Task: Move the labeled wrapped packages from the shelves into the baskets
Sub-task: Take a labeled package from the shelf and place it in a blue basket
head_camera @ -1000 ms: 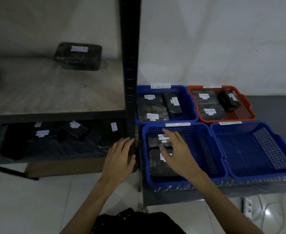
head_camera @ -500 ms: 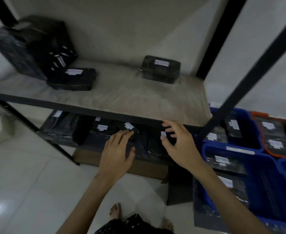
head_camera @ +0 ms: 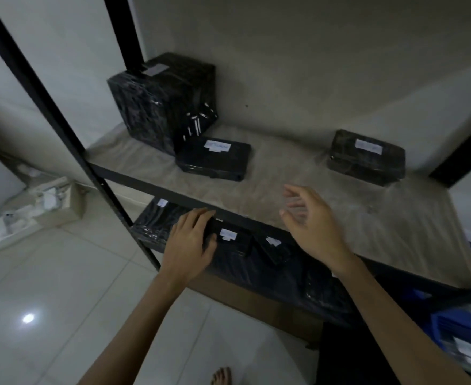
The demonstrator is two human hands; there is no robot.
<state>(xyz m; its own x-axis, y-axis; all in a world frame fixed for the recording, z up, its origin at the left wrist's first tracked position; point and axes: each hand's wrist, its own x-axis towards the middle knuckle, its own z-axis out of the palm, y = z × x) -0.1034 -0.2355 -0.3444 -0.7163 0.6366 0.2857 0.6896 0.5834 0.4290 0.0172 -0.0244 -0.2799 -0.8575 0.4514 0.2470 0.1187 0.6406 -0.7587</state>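
Left hand [head_camera: 191, 243] seemingly clasps a lower-shelf package [head_camera: 228, 240]; right hand [head_camera: 309, 226] open (blurred).

The flat black package [head_camera: 214, 159] on the upper shelf has a white label [head_camera: 218, 146] with blurry letters. No words on any label can be read.

- Left hand [head_camera: 191, 243]: palm down, fingers pointing to twelve o'clock, curled at the tips; bare forearm runs back toward seven o'clock.
- Right hand [head_camera: 310, 223]: spread and empty, blurred fingers aimed at eleven o'clock; bare forearm trails toward five o'clock.
- One bare foot [head_camera: 221, 375] shows at six o'clock.
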